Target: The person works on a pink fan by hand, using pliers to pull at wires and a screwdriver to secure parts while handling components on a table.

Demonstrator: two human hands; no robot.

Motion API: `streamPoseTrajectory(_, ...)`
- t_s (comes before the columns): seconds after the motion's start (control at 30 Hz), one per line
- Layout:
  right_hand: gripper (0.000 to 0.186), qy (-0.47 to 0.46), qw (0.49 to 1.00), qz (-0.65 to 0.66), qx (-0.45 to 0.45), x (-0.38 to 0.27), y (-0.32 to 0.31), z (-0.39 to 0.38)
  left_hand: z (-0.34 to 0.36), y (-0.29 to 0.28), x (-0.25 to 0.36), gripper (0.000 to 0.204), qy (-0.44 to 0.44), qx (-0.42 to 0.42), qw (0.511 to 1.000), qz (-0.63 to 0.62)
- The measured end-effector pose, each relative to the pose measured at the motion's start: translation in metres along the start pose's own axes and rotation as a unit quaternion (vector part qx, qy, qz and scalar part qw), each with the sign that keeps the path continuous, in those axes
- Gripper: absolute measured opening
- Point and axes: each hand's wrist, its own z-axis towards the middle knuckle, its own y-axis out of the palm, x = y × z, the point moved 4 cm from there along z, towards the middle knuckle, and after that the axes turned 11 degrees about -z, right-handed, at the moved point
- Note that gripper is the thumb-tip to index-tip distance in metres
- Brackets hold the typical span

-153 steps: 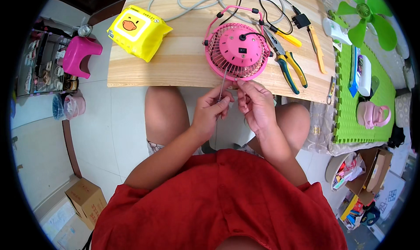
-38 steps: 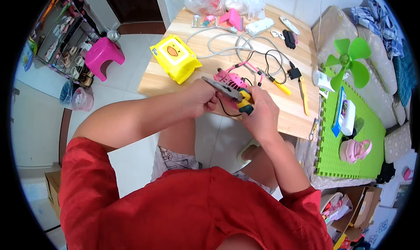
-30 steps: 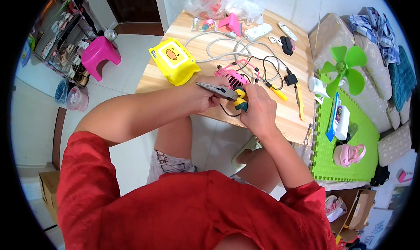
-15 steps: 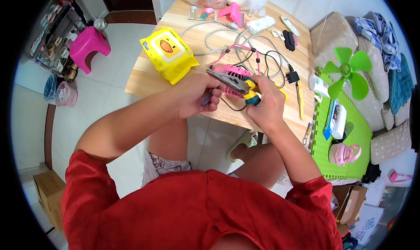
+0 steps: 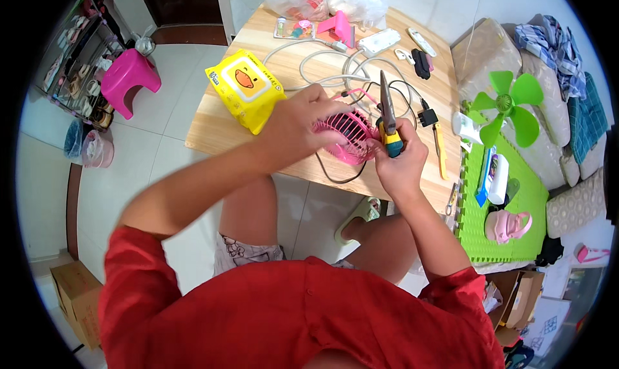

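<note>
Mainly, left hand (image 5: 298, 125) and right hand (image 5: 403, 157) at 1 pink fan (image 5: 351, 131), pliers (image 5: 388, 119) in the right.
Right hand closed around the pliers' handles, metal nose pointing up, beside the fan's right rim; left blurred, thumb and fingers spread at its left rim, can't tell if gripping. Fan tilted, at table's (image 5: 207, 125) near edge; black cord (image 5: 336, 180) loops below; yellow pack (image 5: 246, 90) to its left.

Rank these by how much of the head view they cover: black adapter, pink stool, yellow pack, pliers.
1. Yellow pack
2. Pink stool, which stands farther off, so its true size is unsure
3. Pliers, partly covered by the right hand
4. Black adapter
</note>
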Motion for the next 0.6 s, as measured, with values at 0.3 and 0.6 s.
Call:
streamPoseTrajectory(0.3, 0.025, 0.123, 0.981, 0.141, -0.053, 0.005, 0.002, -0.003, 0.012, 0.014, -0.019, 0.034, -0.074, -0.038, 0.990, -0.116)
streamPoseTrajectory(0.6, 0.019, 0.135, 0.968, 0.178, -0.111, 0.006, 0.002, -0.010, 0.028, 0.013, -0.002, 0.016, -0.118, -0.146, 0.982, 0.000)
